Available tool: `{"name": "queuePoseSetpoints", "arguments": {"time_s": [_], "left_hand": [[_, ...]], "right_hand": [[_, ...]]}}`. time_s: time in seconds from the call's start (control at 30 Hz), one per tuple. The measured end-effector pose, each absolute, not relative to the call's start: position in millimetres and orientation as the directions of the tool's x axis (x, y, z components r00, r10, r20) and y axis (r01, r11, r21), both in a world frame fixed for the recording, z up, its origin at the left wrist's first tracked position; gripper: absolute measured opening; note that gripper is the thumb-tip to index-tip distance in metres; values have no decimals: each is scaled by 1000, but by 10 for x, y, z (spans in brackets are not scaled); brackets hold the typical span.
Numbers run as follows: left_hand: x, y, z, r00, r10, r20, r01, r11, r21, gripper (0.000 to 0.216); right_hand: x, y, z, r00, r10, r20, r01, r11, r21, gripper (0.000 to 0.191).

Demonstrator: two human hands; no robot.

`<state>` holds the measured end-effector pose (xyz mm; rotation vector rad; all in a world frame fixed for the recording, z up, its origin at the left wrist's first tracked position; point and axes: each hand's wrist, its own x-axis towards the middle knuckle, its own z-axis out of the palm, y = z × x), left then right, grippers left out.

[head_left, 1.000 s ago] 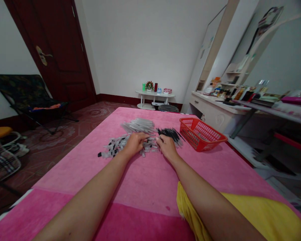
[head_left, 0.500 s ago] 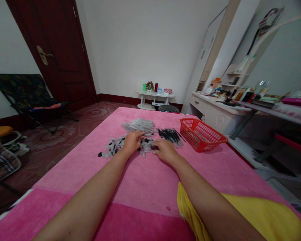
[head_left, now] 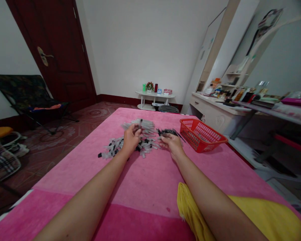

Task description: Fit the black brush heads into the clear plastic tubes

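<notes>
My left hand (head_left: 131, 138) is raised a little over the pink cloth (head_left: 145, 174), fingers closed round a clear pen barrel that points up and away. My right hand (head_left: 172, 142) lies at the near end of a bunch of black pen refills (head_left: 169, 132), fingers curled on them. Between and under my hands spreads a heap of small clear and black pen parts (head_left: 115, 147). Behind it lies a stack of clear pen barrels (head_left: 145, 124).
A red plastic basket (head_left: 200, 134) stands to the right of the refills. A yellow cloth (head_left: 253, 214) covers my lap at the lower right. A dresser (head_left: 215, 110) and a shelf stand right of the bed; a folding chair (head_left: 27, 97) stands at the left.
My left hand has lifted off the heap holding a clear barrel. My right hand has moved right, from the heap to the black refills.
</notes>
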<state>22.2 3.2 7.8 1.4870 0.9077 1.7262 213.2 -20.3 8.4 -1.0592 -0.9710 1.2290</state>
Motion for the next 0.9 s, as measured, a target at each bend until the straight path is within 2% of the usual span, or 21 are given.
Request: {"name": "queuePoseSetpoints", "arguments": {"time_s": [0.1, 0.2, 0.33, 0.63, 0.9], "left_hand": [[281, -17, 177, -118, 912, 392, -331, -408, 851, 21], [310, -52, 208, -83, 964, 252, -443, -262, 857, 31], [325, -66, 200, -77, 987, 143, -509, -162, 845, 29], [340, -61, 209, -91, 993, 73, -575, -112, 810, 20], [397, -92, 192, -41, 996, 83, -574, -91, 814, 25]], "right_hand": [[2092, -235, 88, 100, 995, -2, -253, 24, -967, 22], [2063, -231, 77, 140, 989, 56, -227, 87, -970, 23], [2032, -235, 75, 133, 987, 89, -243, 120, -963, 25], [1989, -273, 77, 91, 991, 94, -218, 112, -969, 28], [1906, -301, 99, 83, 967, 242, -48, 247, -968, 23]]}}
